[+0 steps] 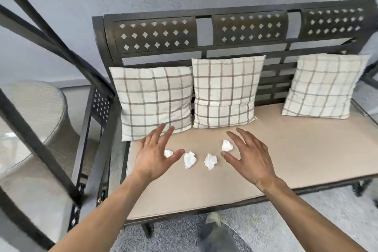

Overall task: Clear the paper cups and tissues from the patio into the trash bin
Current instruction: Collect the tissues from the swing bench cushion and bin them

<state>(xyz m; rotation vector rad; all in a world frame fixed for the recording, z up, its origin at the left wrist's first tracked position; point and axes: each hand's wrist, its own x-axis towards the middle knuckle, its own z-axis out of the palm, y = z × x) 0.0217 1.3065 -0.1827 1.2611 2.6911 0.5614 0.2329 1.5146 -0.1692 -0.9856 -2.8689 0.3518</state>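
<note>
Several crumpled white tissues lie on the beige seat cushion [286, 149] of a dark metal bench. One tissue [168, 153] is partly hidden under my left hand [155, 153], which hovers open with fingers spread. Two more tissues [189, 159] [210, 161] lie between my hands. Another tissue [227, 145] sits just left of my right hand [247, 155], also open, its thumb close below it. Neither hand holds anything. No paper cup or trash bin is in view.
Three checked pillows [155, 100] [225, 90] [323, 86] lean against the bench back [204, 32]. A round wicker table [30, 112] stands at the left behind dark metal bars [47, 149]. A shoe [214, 231] shows on the grey floor below.
</note>
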